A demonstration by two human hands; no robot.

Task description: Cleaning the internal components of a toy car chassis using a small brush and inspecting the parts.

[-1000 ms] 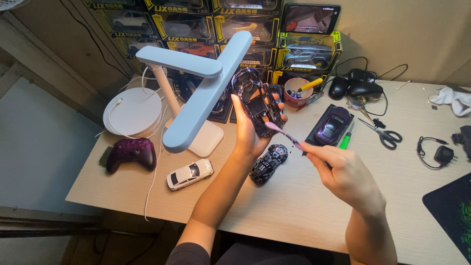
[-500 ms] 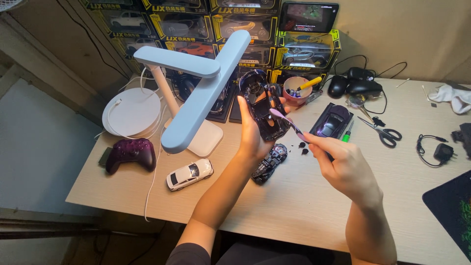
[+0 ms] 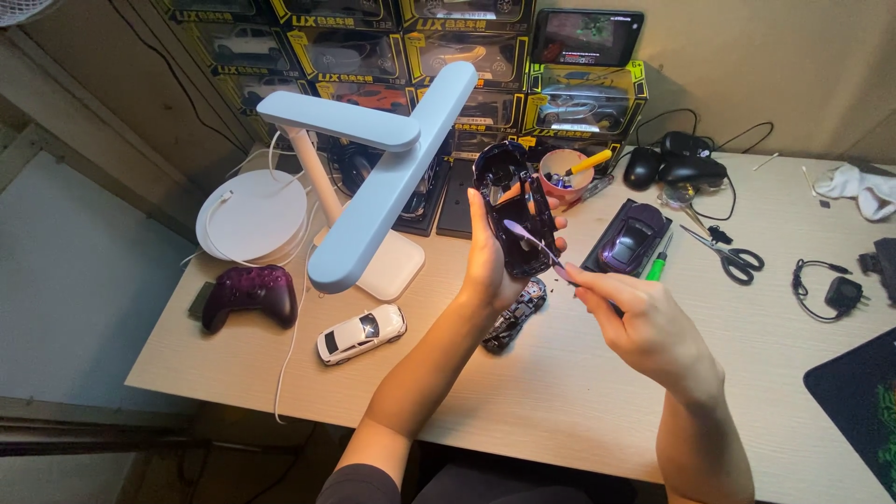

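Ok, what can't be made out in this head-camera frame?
- Tool tip: the thin tool in the right hand is too small to identify.
- Car shell: its far side is hidden by the left hand.
- Dark mat: cut off by the right edge.
- Chassis: partly behind the left wrist.

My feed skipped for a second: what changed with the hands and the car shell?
The right hand swung its thin tool up from below the dark car shell onto its inner face. The left hand still holds the shell upright. The white toy car and scissors lie unmoved.
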